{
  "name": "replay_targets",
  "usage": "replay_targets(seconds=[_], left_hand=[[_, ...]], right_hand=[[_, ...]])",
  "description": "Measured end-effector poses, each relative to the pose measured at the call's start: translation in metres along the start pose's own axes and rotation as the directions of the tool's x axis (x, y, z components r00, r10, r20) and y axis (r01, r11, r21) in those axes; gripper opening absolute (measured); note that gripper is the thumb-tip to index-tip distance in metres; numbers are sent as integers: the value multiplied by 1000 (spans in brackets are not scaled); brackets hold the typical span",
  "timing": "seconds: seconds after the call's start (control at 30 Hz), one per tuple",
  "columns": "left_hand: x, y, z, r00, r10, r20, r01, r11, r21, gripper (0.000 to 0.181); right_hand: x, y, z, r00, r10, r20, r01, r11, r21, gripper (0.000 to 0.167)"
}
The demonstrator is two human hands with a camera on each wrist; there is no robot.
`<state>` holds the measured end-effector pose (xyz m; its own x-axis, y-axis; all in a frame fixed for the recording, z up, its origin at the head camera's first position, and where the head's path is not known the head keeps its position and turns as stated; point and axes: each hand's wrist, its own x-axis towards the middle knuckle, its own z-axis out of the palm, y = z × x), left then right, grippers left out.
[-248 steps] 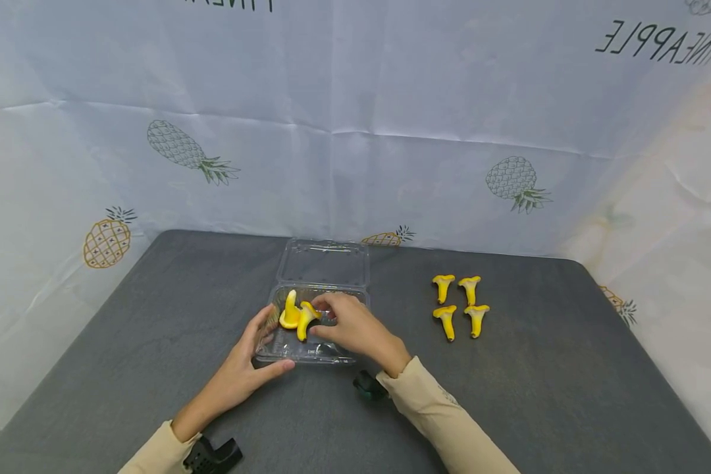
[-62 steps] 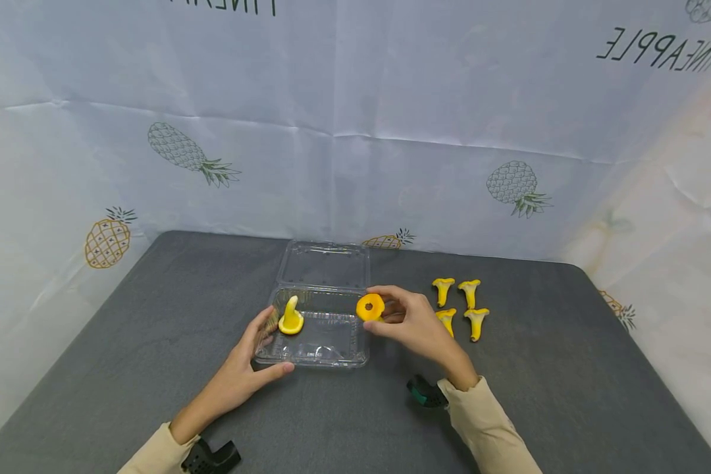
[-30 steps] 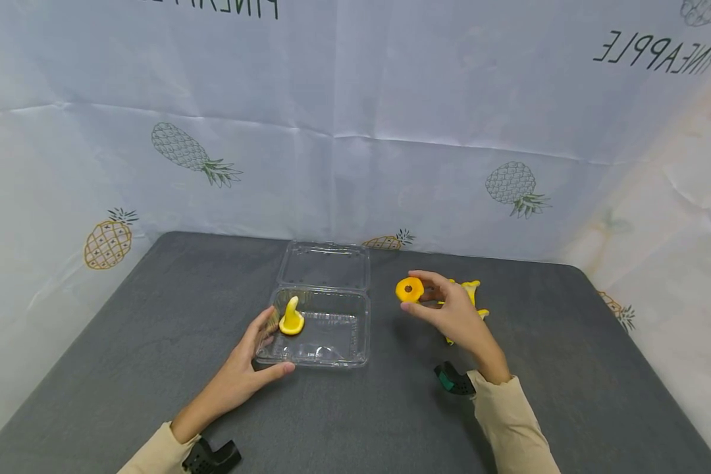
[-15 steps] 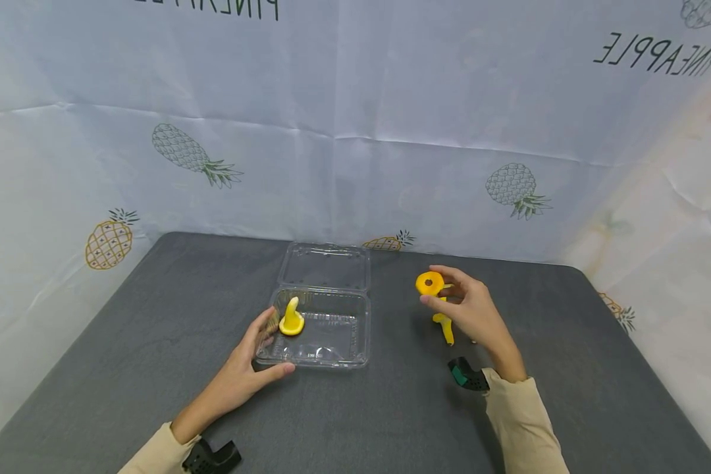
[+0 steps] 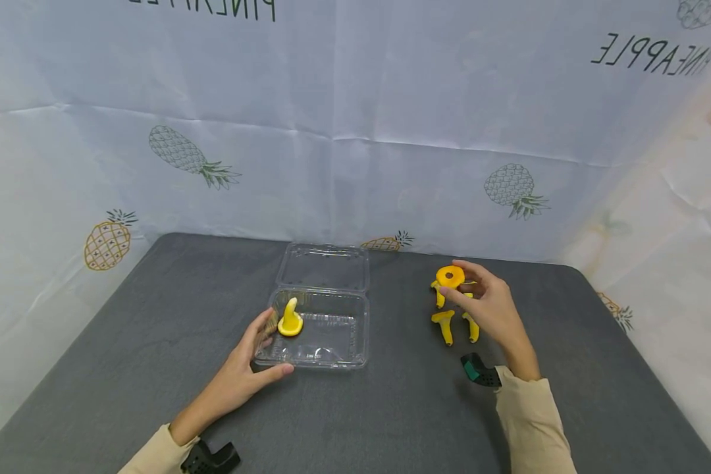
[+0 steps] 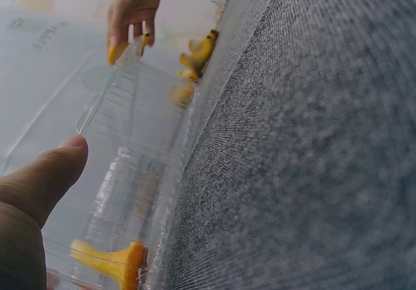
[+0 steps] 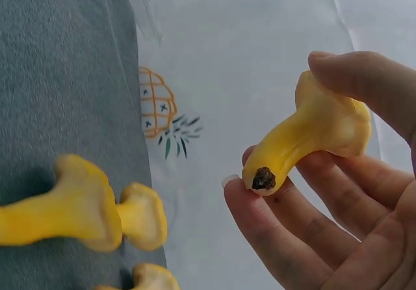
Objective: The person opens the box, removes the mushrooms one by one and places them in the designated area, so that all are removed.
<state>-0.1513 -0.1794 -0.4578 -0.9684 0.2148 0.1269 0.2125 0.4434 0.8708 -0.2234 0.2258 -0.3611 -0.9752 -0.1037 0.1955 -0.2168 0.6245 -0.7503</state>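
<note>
My left hand (image 5: 237, 372) rests against the left front corner of a clear plastic clamshell container (image 5: 332, 362), fingers along the side wall and thumb stretched along the front. In the left wrist view, that thumb (image 6: 49, 176) lies near the container's rim. One yellow chanterelle mushroom (image 5: 290, 322) stands cap down inside, toward the left. My right hand (image 5: 492, 306) pinches another chanterelle (image 5: 450, 276) between thumb and fingers, its cap facing me in the head view. In the right wrist view the dark stem end of this held chanterelle (image 7: 312, 134) shows. It hangs over several chanterelles on the table, partly hiding the back ones.
The loose chanterelles (image 5: 444, 322) lie in two short rows on the grey table (image 5: 379, 421), right of the container. The container's lid (image 5: 324, 266) is folded back, away from me. Behind the table hangs a white cloth (image 5: 355, 178) printed with pineapples.
Two chanterelles were in the container; my right hand has taken one out. It has carried it rightward and away from me, over the loose ones. The left hand has stayed in place.
</note>
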Motion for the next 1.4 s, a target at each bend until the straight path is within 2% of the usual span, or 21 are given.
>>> replay_targets(seconds=[0.4, 1.0, 1.4], left_hand=[[0, 0, 0, 1000, 16, -4, -16, 1000, 2, 98], [0, -2, 1, 1000, 10, -5, -10, 1000, 9, 98], [0, -2, 0, 1000, 13, 0, -13, 1000, 4, 98]], right_hand=[[-3, 12, -15, 996, 52, -66, -55, 998, -39, 62], [-3, 35, -21, 983, 141, -118, -145, 989, -26, 70], [0, 56, -28, 979, 142, -148, -155, 984, -81, 70]])
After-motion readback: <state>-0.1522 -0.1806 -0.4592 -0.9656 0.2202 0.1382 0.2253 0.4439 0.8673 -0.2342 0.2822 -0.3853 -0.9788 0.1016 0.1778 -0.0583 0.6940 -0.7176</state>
